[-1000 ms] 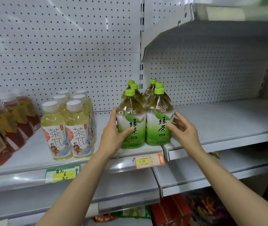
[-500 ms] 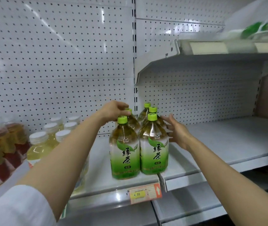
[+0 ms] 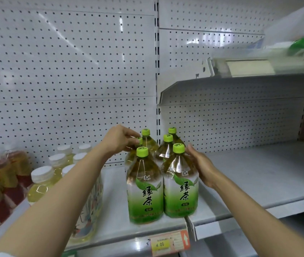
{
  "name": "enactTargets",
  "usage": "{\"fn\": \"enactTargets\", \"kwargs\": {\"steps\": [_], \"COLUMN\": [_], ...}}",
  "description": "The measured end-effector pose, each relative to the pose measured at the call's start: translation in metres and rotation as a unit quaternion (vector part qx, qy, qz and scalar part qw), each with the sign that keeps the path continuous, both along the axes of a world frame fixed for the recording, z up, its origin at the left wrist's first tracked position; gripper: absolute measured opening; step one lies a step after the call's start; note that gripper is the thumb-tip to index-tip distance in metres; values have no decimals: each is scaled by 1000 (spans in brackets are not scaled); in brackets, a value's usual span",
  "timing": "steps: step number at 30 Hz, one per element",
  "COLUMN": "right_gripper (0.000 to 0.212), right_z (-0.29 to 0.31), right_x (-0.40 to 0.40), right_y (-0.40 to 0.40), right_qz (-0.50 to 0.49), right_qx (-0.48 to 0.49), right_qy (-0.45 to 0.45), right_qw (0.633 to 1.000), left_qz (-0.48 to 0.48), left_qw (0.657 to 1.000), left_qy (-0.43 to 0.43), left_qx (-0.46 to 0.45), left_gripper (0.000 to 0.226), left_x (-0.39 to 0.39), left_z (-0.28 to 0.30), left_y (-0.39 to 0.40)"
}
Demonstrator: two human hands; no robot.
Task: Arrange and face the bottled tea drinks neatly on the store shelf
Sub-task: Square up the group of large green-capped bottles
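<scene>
I'm seeing six green tea bottles standing upright in two close rows of three on the shelf, just above the 4.00 price tag, w/ both front labels facing me. My left hand is pinching the green cap of the 2nd bottle in the left row, fingers curled round it. My right hand is lying flat, fingers straight, against the front-right bottle at its shoulder; white-capped bottles are standing left of the group.

The left hand curled its fingers around the second-row bottle cap; right of that cap, the right hand lay flat-fingered.
</scene>
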State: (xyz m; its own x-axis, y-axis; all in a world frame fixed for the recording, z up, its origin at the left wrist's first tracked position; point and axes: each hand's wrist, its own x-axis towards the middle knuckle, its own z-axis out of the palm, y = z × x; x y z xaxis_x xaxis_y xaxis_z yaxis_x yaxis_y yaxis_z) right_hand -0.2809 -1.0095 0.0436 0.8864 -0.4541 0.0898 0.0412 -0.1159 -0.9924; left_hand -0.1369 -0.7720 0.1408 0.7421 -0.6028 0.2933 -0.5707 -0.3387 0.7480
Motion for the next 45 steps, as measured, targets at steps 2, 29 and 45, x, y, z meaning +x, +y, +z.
{"fn": "enactTargets", "kwargs": {"steps": [2,29,45], "right_gripper": [51,55,52], "right_z": [2,-15,-44], "right_x": [0,76,33], "right_y": [-2,-35,-6], "right_qz": [-20,34,98], "right_qx": [-8,118,202], "right_qy": [-4,-6,-119], "right_qw": [1000,992,967], "left_qz": [-1,56,-17], "left_qw": [1000,897,836], "left_qy": [-4,387,374], "left_qx": [2,-208,-402], "left_gripper": [26,63,61], "left_x": [1,35,-12], "left_z": [-2,-64,-136], "left_y": [3,-46,-21]}}
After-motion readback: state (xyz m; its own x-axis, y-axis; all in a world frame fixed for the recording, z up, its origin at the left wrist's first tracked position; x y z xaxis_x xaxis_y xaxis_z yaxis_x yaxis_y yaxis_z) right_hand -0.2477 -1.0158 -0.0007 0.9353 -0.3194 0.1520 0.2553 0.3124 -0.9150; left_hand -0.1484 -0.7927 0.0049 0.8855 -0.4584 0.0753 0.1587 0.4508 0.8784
